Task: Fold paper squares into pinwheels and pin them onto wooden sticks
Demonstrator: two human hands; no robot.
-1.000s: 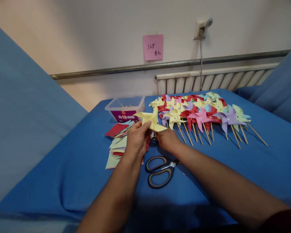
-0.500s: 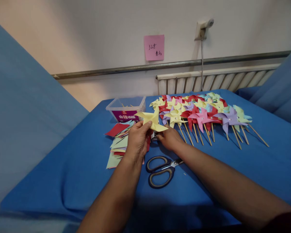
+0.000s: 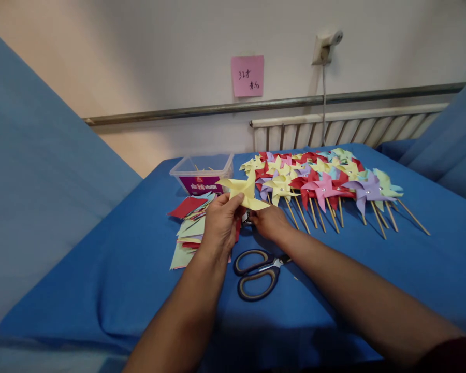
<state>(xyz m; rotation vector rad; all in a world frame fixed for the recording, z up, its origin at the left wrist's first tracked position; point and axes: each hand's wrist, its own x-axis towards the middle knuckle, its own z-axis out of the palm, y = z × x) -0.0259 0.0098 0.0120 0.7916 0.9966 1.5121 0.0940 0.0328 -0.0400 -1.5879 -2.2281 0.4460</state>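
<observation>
My left hand (image 3: 226,215) pinches a yellow paper pinwheel head (image 3: 243,191) between thumb and fingers. Its blades are folded in, and no stick shows on it. My right hand (image 3: 271,221) is just below and to the right, beside a small container (image 3: 247,217) that is mostly covered by the hands. The right fingertips are hidden there, so what they touch cannot be made out. Scissors (image 3: 262,274) with dark handles lie on the blue cloth nearer to me, their tips under my right forearm.
A stack of coloured paper pieces (image 3: 190,228) lies left of my left hand. Behind it stands a clear plastic box (image 3: 202,173) with a purple label and a few sticks. Several finished pinwheels (image 3: 324,189) on sticks cover the table's back right. Blue curtains (image 3: 42,155) hang at the sides.
My right hand has shifted slightly at the small container, its fingers now further out of sight. The left hand and the yellow pinwheel head stay almost in place.
</observation>
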